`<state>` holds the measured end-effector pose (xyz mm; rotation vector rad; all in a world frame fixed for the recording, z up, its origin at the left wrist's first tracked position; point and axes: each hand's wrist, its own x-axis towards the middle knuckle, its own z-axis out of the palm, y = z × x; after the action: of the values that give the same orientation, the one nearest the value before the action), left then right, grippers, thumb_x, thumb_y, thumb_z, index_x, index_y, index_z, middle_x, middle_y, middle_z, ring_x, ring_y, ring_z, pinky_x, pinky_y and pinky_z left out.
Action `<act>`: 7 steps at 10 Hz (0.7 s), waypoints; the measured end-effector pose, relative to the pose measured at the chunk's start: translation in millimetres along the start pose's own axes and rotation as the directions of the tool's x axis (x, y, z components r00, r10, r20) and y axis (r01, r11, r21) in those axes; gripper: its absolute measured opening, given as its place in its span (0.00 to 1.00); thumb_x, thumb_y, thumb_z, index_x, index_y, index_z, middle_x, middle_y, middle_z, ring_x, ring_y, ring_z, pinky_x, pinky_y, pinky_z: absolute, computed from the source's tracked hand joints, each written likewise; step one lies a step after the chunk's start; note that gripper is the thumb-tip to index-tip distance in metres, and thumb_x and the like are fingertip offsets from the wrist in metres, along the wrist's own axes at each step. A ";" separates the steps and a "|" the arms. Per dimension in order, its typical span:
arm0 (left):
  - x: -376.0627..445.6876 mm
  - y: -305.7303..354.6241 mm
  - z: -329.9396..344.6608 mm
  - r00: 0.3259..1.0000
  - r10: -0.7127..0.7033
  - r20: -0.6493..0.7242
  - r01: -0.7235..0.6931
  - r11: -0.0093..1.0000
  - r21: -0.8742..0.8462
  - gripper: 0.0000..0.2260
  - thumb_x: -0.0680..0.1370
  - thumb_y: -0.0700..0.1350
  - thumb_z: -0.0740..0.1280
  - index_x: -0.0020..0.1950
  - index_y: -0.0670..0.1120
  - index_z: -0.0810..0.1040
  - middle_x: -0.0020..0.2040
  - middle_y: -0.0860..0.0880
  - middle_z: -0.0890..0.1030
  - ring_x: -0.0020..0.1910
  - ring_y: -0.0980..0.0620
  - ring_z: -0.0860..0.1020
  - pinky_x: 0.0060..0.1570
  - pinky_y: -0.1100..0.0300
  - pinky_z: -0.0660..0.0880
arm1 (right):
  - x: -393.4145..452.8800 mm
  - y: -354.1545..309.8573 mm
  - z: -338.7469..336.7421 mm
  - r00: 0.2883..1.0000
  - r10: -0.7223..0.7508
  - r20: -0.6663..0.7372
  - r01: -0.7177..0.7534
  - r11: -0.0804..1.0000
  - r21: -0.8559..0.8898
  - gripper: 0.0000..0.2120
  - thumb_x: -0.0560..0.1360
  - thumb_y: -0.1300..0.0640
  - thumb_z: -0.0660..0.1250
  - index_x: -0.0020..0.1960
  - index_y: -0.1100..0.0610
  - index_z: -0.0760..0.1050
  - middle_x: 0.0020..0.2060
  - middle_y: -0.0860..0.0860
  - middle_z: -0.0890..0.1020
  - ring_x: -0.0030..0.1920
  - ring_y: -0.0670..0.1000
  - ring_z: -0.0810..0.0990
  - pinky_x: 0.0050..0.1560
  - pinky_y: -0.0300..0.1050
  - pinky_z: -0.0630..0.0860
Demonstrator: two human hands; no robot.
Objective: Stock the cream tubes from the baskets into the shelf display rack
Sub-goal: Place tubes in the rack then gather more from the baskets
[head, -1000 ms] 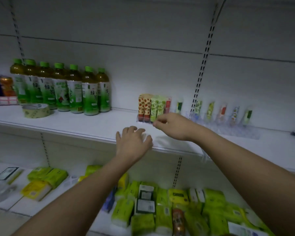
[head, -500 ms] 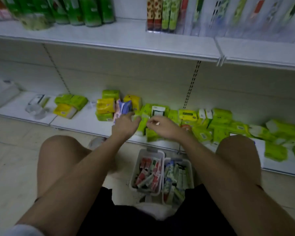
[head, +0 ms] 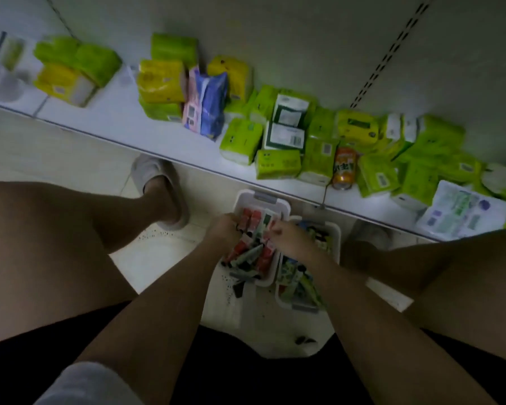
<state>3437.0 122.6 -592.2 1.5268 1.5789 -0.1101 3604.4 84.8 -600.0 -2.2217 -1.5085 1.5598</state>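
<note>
the person is crouching, black shorts and bare knees filling the near edge, both forearms reaching down between the legs. the left hand [head: 224, 229] is sitting in the left white basket [head: 263, 200], fingers curled down among the red and green cream tubes [head: 253, 220]; whether they are actually gripping a tube i cannot tell. the right hand [head: 287, 236] is hovering at the divide between the two baskets, fingers bunched into a loose fist, and what they are pinching, if anything, is too blurred to tell. the right white basket [head: 335, 238] is standing touching the first, holding green-patterned tubes [head: 289, 276]. both baskets are resting on the pale floor. a grey slipper [head: 158, 185] is sitting just left of them. beyond, the bottom shelf [head: 108, 118] is carrying green and yellow tissue packs [head: 240, 141], a blue and pink pack [head: 205, 103], and an orange can [head: 343, 168].
</note>
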 end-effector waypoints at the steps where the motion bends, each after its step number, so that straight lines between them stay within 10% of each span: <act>1: 25.5 -4.2 26.0 0.999 0.021 0.028 -0.019 0.997 -0.072 0.10 0.79 0.51 0.65 0.52 0.46 0.78 0.47 0.47 0.80 0.46 0.49 0.78 0.43 0.62 0.69 | 15.0 14.5 10.8 0.999 0.042 0.005 -0.042 0.999 0.019 0.07 0.80 0.56 0.59 0.44 0.53 0.73 0.38 0.49 0.74 0.39 0.50 0.72 0.51 0.48 0.72; 3: 64.3 -24.9 60.8 0.994 0.014 0.105 -0.016 1.000 0.020 0.19 0.79 0.52 0.65 0.66 0.44 0.74 0.61 0.42 0.77 0.58 0.43 0.76 0.51 0.60 0.66 | 33.3 43.0 20.1 0.978 0.195 0.073 -0.198 0.979 0.048 0.15 0.82 0.60 0.57 0.36 0.53 0.66 0.31 0.51 0.67 0.31 0.49 0.64 0.39 0.43 0.64; 7: 67.1 -31.2 65.0 0.992 -0.031 0.118 0.021 0.996 0.083 0.12 0.79 0.44 0.63 0.60 0.42 0.77 0.57 0.41 0.79 0.54 0.41 0.78 0.53 0.54 0.75 | 42.9 38.7 21.5 0.984 0.179 0.025 -0.180 0.982 0.054 0.15 0.80 0.67 0.55 0.36 0.55 0.65 0.29 0.52 0.63 0.27 0.50 0.60 0.28 0.39 0.58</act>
<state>3457.1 125.6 -688.6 1.5341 1.5150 -0.2790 3615.8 85.1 -660.5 -2.3753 -1.2834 1.6535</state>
